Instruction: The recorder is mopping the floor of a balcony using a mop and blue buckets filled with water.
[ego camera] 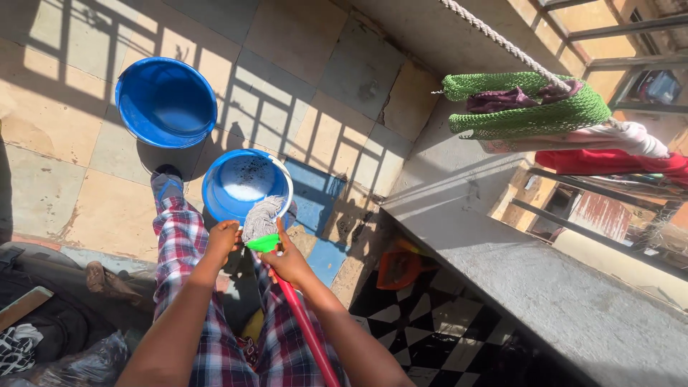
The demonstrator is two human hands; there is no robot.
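Observation:
I hold a mop over a small blue bucket that has foamy water in it. The mop's grey string head hangs at the bucket's near rim, under a green collar. My left hand grips the strings just left of the collar. My right hand is closed around the top of the red handle, which runs down toward me. My legs in plaid trousers are below, one foot beside the bucket.
A larger blue basin stands on the tiled floor at the upper left. A concrete ledge runs along the right, with clothes on a rope above it. Dark bags lie at the lower left. An orange dustpan sits under the ledge.

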